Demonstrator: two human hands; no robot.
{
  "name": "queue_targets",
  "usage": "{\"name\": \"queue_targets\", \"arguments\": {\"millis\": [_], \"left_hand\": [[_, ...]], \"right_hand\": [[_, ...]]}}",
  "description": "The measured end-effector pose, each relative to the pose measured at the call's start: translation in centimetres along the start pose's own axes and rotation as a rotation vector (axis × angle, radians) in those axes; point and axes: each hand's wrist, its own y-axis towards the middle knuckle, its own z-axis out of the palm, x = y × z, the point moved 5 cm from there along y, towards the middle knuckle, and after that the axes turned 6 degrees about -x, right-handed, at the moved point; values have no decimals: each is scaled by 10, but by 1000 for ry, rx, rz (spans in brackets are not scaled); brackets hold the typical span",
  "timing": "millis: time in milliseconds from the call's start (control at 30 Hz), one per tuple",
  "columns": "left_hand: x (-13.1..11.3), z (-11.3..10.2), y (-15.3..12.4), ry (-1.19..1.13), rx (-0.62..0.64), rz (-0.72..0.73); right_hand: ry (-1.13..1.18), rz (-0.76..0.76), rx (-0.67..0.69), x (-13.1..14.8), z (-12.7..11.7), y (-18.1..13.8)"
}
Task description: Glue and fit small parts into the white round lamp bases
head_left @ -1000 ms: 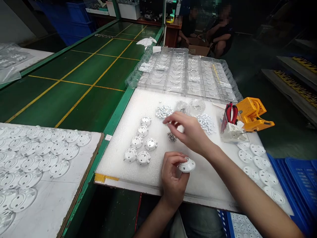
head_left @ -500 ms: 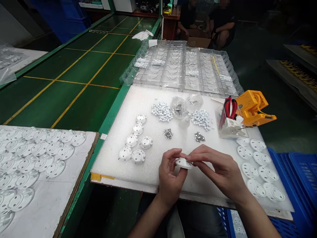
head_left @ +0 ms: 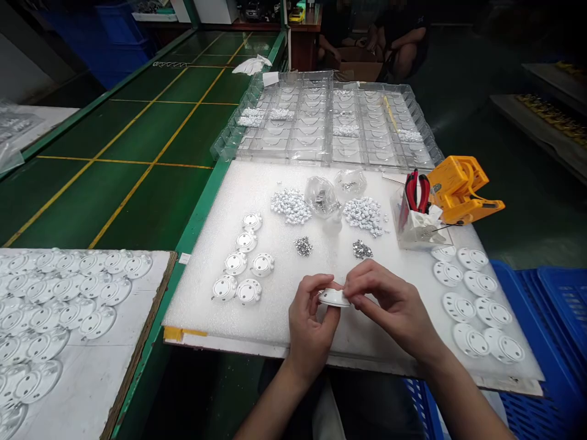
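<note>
A round white plastic disc part (head_left: pixel 334 297) is gripped at its edge by my left hand (head_left: pixel 312 324), thumb below and fingers behind it. At the disc's right rim, the fingertips of my right hand (head_left: pixel 389 305) are pinched together; whether a small piece sits between them is hidden. Beyond the hands lie two piles of tiny metal pieces (head_left: pixel 303 246) and two heaps of small white plastic pieces (head_left: pixel 291 206). Similar white discs with small attached pieces (head_left: pixel 249 291) stand to the left on the white foam sheet (head_left: pixel 284 318). More discs (head_left: pixel 460 307) are grouped at the right.
Clear compartment trays (head_left: pixel 316 143) lie at the back. A clear box with red-handled pliers (head_left: pixel 417 192) stands beside an orange tape dispenser (head_left: pixel 458 189). Many discs cover a board (head_left: pixel 137 330) at left, by the green conveyor (head_left: pixel 151 134). Blue crates (head_left: pixel 527 366) are at right.
The view has shifted slightly. The disc is tilted a little differently in my left hand, and my right fingers have curled closer against its rim.
</note>
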Motion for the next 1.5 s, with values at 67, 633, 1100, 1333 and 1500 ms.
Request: {"name": "queue_targets", "arguments": {"millis": [67,633,1100,1333,1500], "left_hand": [[-3,0,1,47,19,53],[-2,1,4,30,114,0],[-7,4,15,-82,374,-142],[-7,4,15,-68,421,-151],[-7,4,14,-42,439,-113]], "right_hand": [[36,22,-22,-5,2,-1],[-307,-367,-306,6,9,-22],[-247,-348,-312,-2,2,-28],[-163,-285,-324,-6,1,-28],[-126,-260,-326,-6,0,-28]]}}
